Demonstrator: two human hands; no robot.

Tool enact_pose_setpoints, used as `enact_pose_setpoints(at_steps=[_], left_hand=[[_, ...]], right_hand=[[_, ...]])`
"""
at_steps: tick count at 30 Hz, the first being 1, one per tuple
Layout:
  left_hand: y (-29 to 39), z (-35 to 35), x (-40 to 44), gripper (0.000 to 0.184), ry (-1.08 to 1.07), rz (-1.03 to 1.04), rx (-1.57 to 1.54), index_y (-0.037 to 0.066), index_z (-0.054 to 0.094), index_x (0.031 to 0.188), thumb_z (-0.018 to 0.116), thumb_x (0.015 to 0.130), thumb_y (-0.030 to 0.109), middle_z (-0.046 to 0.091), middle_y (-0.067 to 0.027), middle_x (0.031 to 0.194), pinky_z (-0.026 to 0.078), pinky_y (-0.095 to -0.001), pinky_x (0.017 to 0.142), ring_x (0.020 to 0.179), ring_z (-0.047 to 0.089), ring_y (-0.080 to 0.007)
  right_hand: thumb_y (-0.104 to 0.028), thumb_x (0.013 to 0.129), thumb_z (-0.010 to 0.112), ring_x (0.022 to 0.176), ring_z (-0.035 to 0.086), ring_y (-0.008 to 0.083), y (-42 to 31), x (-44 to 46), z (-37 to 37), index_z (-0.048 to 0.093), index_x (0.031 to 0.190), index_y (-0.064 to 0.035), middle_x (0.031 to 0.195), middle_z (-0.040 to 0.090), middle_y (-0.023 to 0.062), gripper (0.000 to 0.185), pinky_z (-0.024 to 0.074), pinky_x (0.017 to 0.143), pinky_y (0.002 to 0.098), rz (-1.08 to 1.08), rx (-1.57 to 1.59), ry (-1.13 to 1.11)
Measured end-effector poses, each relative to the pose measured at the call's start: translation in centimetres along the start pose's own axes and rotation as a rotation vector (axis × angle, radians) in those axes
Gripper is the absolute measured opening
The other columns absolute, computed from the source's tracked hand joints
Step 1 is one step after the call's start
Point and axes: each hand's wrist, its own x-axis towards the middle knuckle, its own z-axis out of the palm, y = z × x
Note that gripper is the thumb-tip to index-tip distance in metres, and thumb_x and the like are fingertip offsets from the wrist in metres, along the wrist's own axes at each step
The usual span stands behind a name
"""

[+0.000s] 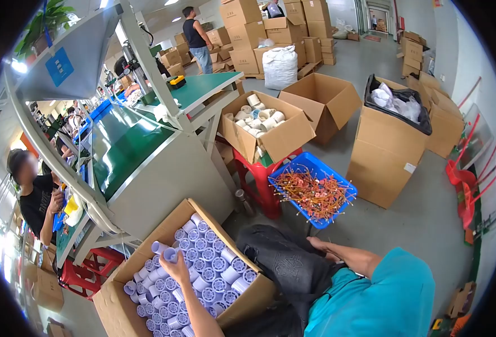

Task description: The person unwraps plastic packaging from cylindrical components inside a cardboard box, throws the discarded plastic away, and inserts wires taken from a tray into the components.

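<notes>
A large cardboard box in the lower middle holds many light purple plastic cylinders. Above its contents, my left hand is closed on a purple cylinder; another cylinder is right beside that one, and whether the hand grips it too is unclear. My right hand rests near my knee, below the blue tray, its fingers partly hidden and too small to make out. The blue tray holds a heap of orange wired parts.
A carton of white cylinders stands on a red stool beside the green conveyor. A metal bottle is on the floor. A tall carton with a black liner stands right. A person sits at left.
</notes>
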Motion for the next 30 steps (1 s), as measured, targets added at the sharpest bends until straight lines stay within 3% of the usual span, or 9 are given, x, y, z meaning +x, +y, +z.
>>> enact_pose_setpoints(at_steps=[5, 10, 13, 15, 19, 24, 25, 26, 30], left_hand=[[1.5, 0.2, -0.1, 0.059, -0.019, -0.211, -0.372, -0.003, 0.045, 0.13, 0.072, 0.079, 0.007, 0.053, -0.015, 0.119, 0.046, -0.0358, 0.087, 0.102, 0.054, -0.0247], [0.2, -0.2, 0.6, 0.035, -0.061, -0.497, -0.941, 0.002, 0.053, 0.113, 0.056, 0.087, 0.026, 0.06, -0.0118, 0.106, 0.046, -0.031, 0.082, 0.096, 0.059, -0.0197], [2.3, -0.4, 0.3, 0.027, -0.052, -0.563, -1.024, 0.0, 0.056, 0.104, 0.062, 0.09, 0.023, 0.06, -0.0102, 0.098, 0.046, -0.0295, 0.08, 0.093, 0.058, -0.0183], [2.8, -0.2, -0.4, 0.028, -0.097, -0.621, -1.011, -0.001, 0.055, 0.105, 0.063, 0.09, 0.021, 0.06, -0.0101, 0.097, 0.047, -0.0286, 0.08, 0.093, 0.058, -0.0186], [6.4, 0.3, -1.5, 0.028, -0.233, -0.719, -1.046, -0.002, 0.056, 0.106, 0.063, 0.092, 0.021, 0.062, -0.0125, 0.103, 0.049, -0.0256, 0.082, 0.096, 0.061, -0.0225], [10.2, -0.5, -1.5, 0.046, -0.3, -0.879, -1.064, 0.018, 0.055, 0.124, 0.066, 0.081, 0.028, 0.063, -0.0027, 0.109, 0.046, -0.0462, 0.087, 0.103, 0.059, -0.0223], [12.3, -0.2, -1.7, 0.047, -0.183, -0.923, -1.065, 0.011, 0.055, 0.119, 0.069, 0.078, 0.03, 0.065, -0.0094, 0.1, 0.05, -0.04, 0.075, 0.09, 0.063, -0.0241], [13.0, -0.6, -1.7, 0.051, -0.135, -0.986, -0.943, -0.002, 0.05, 0.123, 0.052, 0.093, 0.04, 0.059, -0.0183, 0.112, 0.037, -0.0483, 0.101, 0.115, 0.051, -0.0344], [5.3, 3.5, -2.5, 0.06, -0.528, -1.07, -1.201, -0.001, 0.049, 0.124, 0.055, 0.089, 0.047, 0.058, -0.0176, 0.115, 0.039, -0.0485, 0.1, 0.114, 0.051, -0.035]], right_hand=[[-0.045, 0.093, 0.033, 0.121, 0.053, 0.0345, -1.3, -5.4, -1.1, 0.06, 0.122, -0.0022, 0.128, 0.056, 0.0219, 0.058, 0.0381, 0.101, 0.0399, 0.105, -0.223, -0.007], [-0.037, 0.095, 0.04, 0.113, 0.057, 0.0353, -2.7, -13.9, -3.1, 0.059, 0.125, -0.0079, 0.121, 0.059, 0.0234, 0.046, 0.0414, 0.1, 0.0429, -0.333, -0.646, -0.048], [-0.024, 0.09, 0.057, 0.095, 0.066, 0.0302, -11.5, -21.4, -7.9, 0.066, 0.114, -0.0078, 0.104, 0.068, 0.0176, 0.03, 0.0518, 0.084, 0.0376, -0.647, -0.464, -0.323], [-0.016, 0.086, 0.063, 0.09, 0.067, 0.027, -15.8, -21.9, -10.9, 0.068, 0.11, -0.0067, 0.103, 0.069, 0.0149, 0.025, 0.0533, 0.079, 0.0355, -0.65, -0.125, -0.201], [-0.009, 0.081, 0.065, 0.087, 0.067, 0.0315, -20.8, -12.9, -18.0, 0.071, 0.097, -0.0033, 0.095, 0.069, 0.0178, 0.019, 0.0535, 0.077, 0.0394, -0.719, -0.34, 0.515], [-0.012, 0.075, 0.065, 0.09, 0.065, 0.0377, -21.2, -3.7, -20.9, 0.072, 0.096, -0.0062, 0.096, 0.067, 0.0207, 0.023, 0.0515, 0.082, 0.0444, -0.535, -0.775, 0.456], [-0.011, 0.073, 0.064, 0.091, 0.065, 0.0361, -21.5, -4.0, -20.6, 0.072, 0.095, -0.0068, 0.096, 0.067, 0.0214, 0.024, 0.0513, 0.083, 0.0444, -0.483, -0.766, 0.44], [-0.01, 0.072, 0.063, 0.089, 0.066, 0.0359, -21.1, -3.5, -20.7, 0.072, 0.095, -0.0081, 0.092, 0.067, 0.0206, 0.025, 0.0521, 0.081, 0.0438, -0.467, -0.744, 0.424], [-0.012, 0.07, 0.062, 0.089, 0.065, 0.0369, -20.6, -4.0, -19.8, 0.073, 0.088, -0.01, 0.092, 0.067, 0.0194, 0.021, 0.0518, 0.079, 0.0473, -0.482, -0.748, 0.547]])
